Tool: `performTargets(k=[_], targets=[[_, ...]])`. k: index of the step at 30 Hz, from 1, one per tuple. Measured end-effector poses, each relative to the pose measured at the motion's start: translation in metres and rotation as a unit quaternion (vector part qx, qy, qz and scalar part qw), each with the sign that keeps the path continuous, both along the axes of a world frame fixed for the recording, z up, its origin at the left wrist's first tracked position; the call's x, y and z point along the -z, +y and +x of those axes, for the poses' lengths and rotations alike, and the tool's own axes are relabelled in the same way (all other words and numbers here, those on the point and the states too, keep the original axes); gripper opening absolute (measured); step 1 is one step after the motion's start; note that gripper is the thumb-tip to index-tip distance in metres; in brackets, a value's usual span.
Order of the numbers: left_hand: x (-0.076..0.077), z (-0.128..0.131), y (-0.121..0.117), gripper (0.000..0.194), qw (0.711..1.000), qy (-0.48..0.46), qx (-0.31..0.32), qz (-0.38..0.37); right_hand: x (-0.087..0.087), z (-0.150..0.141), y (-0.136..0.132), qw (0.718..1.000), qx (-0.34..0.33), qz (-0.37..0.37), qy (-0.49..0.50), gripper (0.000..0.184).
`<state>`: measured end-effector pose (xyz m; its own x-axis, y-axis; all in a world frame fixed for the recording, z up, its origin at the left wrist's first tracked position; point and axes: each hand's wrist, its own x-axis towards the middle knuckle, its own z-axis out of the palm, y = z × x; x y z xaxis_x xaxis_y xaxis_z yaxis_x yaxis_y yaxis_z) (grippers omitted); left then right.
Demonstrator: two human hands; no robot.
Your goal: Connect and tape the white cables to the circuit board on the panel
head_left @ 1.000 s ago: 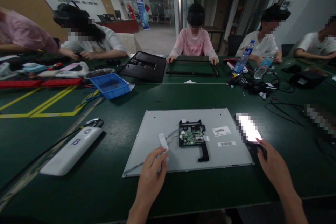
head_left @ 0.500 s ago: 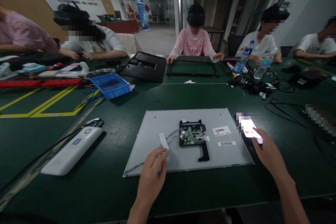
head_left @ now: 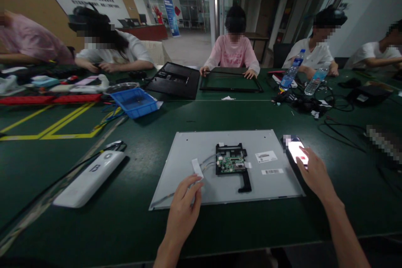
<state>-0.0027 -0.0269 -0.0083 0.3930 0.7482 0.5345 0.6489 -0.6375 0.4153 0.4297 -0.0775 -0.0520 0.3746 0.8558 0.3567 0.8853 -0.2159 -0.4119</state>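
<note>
A grey display panel (head_left: pixel 188 146) lies back side up on the table before me. A green circuit board (head_left: pixel 230 164) in a black bracket (head_left: pixel 246 182) sits on it, with thin cables (head_left: pixel 207 163) running left. My left hand (head_left: pixel 185 201) is over the panel's lower left, fingers loosely bent and apart, their tips by a white tape strip (head_left: pixel 196 167); no held thing shows. My right hand (head_left: pixel 317 176) reaches over a lit phone (head_left: pixel 295 146) lying beside the panel's right edge. Its fingers are spread, with the tips at the screen.
A white power bank (head_left: pixel 91 180) with a black cable lies left. Farther back are a blue tray (head_left: pixel 135 102), a black cover (head_left: pixel 174 79), bottles (head_left: pixel 292 69) and tangled cables (head_left: pixel 301 102). Opposite, a co-worker in pink (head_left: pixel 234 52) has both hands on a black frame (head_left: pixel 230 90).
My right hand has shifted slightly up and left over the phone screen. The co-worker's raised hand has come down onto the black frame. My left hand stays nearly in place.
</note>
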Motion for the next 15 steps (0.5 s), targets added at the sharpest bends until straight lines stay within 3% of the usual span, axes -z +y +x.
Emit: performTargets(k=[7, 15], targets=[[-0.001, 0.0, -0.001, 0.019, 1.0, -0.003, 0.0, -0.001, 0.001, 0.001, -0.007, 0.999, 0.022, 0.029, 0.036, 0.057], [-0.003, 0.001, -0.003, 0.02, 1.0, -0.01, 0.002, 0.003, -0.014, -0.02, -0.019, 0.993, 0.067, 0.063, 0.069, 0.052]])
